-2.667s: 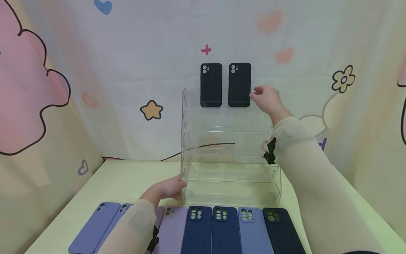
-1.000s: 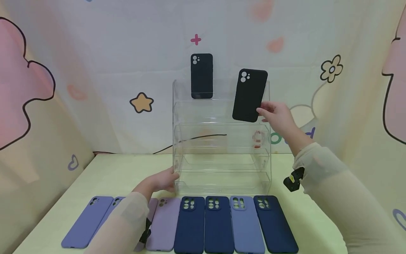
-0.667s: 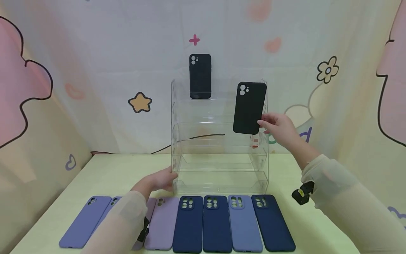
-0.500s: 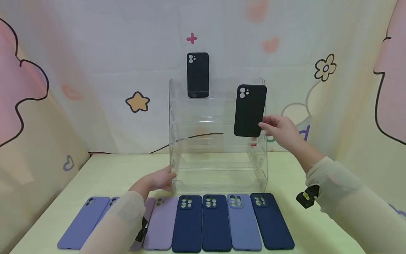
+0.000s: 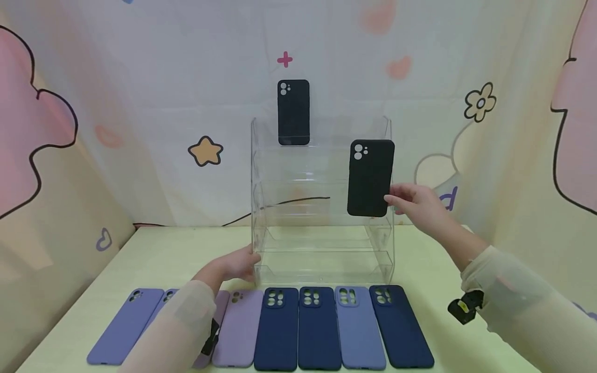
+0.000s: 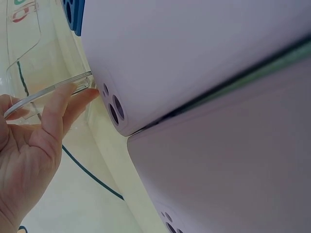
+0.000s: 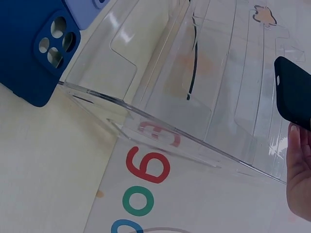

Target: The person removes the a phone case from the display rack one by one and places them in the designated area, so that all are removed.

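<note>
My right hand [image 5: 417, 207] pinches a black phone case [image 5: 370, 177] by its lower right edge, thumb in front. That case is upright, in front of the right part of a clear tiered display stand [image 5: 322, 256]. Another black phone case [image 5: 294, 111] stands on the stand's top tier, left of centre. Low on the stand's left side, my left hand [image 5: 233, 264] grips the clear side panel; the left wrist view shows the fingers [image 6: 53, 109] round its edge. In the right wrist view, the held case [image 7: 294, 92] is partly cut off by the frame.
A row of phone cases lies before the stand: periwinkle [image 5: 126, 326], lilac [image 5: 238, 329], navy [image 5: 276, 329] and light blue [image 5: 361, 329], with another navy case [image 5: 402, 326] at the right end. My left sleeve [image 5: 170, 331] covers part of the row. A patterned cloth [image 5: 186, 62] hangs behind.
My right hand took the right-hand black case off the top tier, then brought it down and slightly right. The other black case stayed on the tier. My left hand kept its hold on the stand.
</note>
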Demonstrator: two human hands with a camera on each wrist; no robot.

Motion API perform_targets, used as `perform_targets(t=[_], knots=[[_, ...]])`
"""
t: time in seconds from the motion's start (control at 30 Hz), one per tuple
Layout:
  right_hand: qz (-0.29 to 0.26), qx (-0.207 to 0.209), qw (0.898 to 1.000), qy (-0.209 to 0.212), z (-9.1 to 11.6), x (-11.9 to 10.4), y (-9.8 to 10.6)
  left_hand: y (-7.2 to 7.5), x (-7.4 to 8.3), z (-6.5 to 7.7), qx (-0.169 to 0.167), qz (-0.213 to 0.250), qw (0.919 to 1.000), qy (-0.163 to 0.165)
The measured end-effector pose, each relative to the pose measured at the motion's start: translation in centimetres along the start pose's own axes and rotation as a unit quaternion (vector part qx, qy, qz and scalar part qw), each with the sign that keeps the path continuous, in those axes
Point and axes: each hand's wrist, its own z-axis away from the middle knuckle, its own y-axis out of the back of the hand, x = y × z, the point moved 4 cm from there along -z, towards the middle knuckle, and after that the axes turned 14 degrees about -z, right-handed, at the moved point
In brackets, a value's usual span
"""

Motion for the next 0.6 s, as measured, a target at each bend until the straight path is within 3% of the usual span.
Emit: perform_targets(t=[0.6], knots=[[0.011, -0.006, 1.000, -0.006, 2.7, 1.3, -0.3, -0.1, 0.0, 0.1, 0.001, -0.026, 0.9996, -0.003]])
